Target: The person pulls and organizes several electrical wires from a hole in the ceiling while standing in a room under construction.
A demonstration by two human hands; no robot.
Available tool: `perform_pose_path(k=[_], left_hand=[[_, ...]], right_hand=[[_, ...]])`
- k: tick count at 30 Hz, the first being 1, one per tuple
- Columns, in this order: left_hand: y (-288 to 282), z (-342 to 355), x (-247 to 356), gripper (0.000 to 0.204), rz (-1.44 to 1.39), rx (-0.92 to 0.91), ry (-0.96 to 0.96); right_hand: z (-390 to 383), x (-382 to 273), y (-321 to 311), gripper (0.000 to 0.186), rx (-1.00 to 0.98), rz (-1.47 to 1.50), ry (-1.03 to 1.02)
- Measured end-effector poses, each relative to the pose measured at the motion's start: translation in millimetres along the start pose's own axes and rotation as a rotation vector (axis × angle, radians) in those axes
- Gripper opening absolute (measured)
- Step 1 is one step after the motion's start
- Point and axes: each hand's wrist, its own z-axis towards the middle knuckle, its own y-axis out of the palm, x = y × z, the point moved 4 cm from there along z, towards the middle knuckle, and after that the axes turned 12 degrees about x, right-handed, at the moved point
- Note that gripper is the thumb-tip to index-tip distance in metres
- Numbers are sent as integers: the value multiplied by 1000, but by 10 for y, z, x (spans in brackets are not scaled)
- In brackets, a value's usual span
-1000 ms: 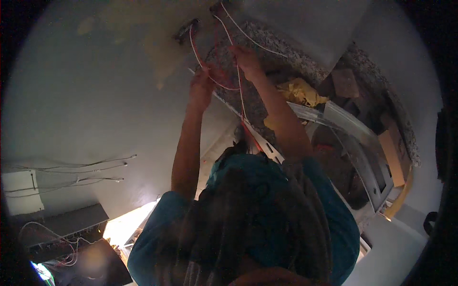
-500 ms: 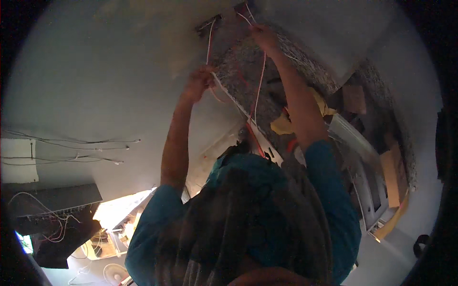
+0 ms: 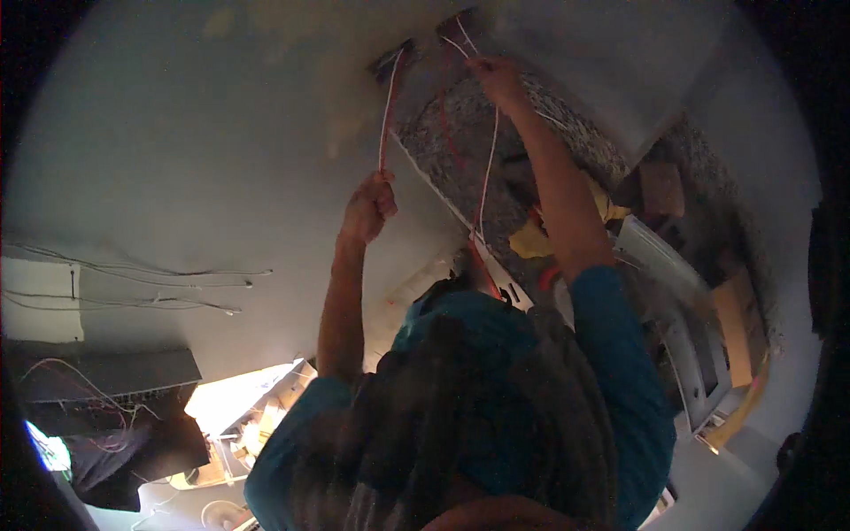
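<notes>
In the head view, two dark wall boxes at the top, the left one and the right one, have white and red wires running from them. My left hand is closed on the taut white and red wires below the left box. Higher up, just under the right box, my right hand is pinched on a white wire, whose length hangs down beside a red one. A speckled stone surface lies behind the wires.
At the right are crumpled yellow material, a brick, metal frame pieces and cardboard. Grey cables hang along the left wall, above a dark box with loose wiring and a bright lit area.
My right hand has moved up and right toward the right box. My left hand has moved lower, and the wire it holds now runs straight down from the left box.
</notes>
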Motion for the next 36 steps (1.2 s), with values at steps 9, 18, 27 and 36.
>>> perform_pose_path(k=[9,18,27,36], left_hand=[[156,-78,-72,9,121,68,39],[164,58,-371,20,356,-30,299],[551,306,-708,36,-74,-183,95],[806,590,-721,41,199,-312,-102]], right_hand=[[-11,-144,-138,29,-92,-8,191],[-254,-285,-162,33,121,-53,-33],[-1013,-60,-62,30,-342,545,625],[-2209,73,-913,34,-60,625,451]])
